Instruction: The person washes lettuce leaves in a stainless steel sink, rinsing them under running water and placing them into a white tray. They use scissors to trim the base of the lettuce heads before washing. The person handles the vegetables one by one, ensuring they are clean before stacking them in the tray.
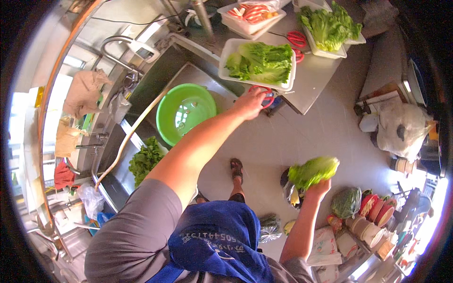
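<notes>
My left hand (250, 103) reaches out over the floor with its fingers on a pair of red-handled scissors (269, 97), right by the edge of a white plastic tub (223, 72). Green lettuce leaves (263, 62) lie in that tub. Lower right, my right hand (319, 189) grips a head of leafy lettuce (313, 172) by its base, slightly blurred, above a dark bin (286, 180). More red-handled scissors (296, 39) rest on the steel table (315, 76) behind the tub. A green plastic basin (187, 111) sits in the sink, left of my left forearm.
Leafy greens (145, 161) lie in the sink's near part, beside a pale hose (132, 129). Tubs of red-and-white food sticks (253, 13) and lettuce (327, 28) stand at the back. Bagged goods (347, 201) and stacked round containers (364, 230) are at lower right.
</notes>
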### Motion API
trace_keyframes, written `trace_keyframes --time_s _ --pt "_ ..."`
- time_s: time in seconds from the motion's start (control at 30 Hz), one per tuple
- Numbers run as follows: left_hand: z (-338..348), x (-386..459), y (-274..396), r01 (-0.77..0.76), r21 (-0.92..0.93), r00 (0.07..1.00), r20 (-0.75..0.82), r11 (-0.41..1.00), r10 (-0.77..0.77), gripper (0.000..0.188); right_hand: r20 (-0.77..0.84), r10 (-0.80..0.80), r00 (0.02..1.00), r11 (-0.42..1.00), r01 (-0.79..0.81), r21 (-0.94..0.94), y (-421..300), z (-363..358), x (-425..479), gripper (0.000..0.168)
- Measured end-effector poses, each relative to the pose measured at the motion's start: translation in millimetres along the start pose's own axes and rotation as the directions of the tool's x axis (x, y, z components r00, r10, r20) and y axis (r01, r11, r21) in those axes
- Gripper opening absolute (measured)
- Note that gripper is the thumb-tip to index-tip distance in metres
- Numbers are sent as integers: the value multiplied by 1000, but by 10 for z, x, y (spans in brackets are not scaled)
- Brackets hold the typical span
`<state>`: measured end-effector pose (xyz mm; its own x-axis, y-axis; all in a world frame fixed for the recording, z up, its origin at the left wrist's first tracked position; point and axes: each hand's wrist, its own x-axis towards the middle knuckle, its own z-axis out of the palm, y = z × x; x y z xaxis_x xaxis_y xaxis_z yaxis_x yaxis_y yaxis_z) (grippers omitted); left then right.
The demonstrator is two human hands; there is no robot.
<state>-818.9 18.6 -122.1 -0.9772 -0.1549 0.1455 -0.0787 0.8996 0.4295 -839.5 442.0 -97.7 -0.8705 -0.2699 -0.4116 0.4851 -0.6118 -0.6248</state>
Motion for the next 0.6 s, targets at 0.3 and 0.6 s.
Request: trace_keyframes --time_s 0.3,0.6 --pt "-390 -53 182 205 216 868 411 955 -280 60 -24 97 995 977 -91 195 622 -1099 -1302 64" --pt "-2334 -1558 628 131 -381 935 354 915 13 80 528 255 810 966 -233 -110 526 1232 -1165 88"
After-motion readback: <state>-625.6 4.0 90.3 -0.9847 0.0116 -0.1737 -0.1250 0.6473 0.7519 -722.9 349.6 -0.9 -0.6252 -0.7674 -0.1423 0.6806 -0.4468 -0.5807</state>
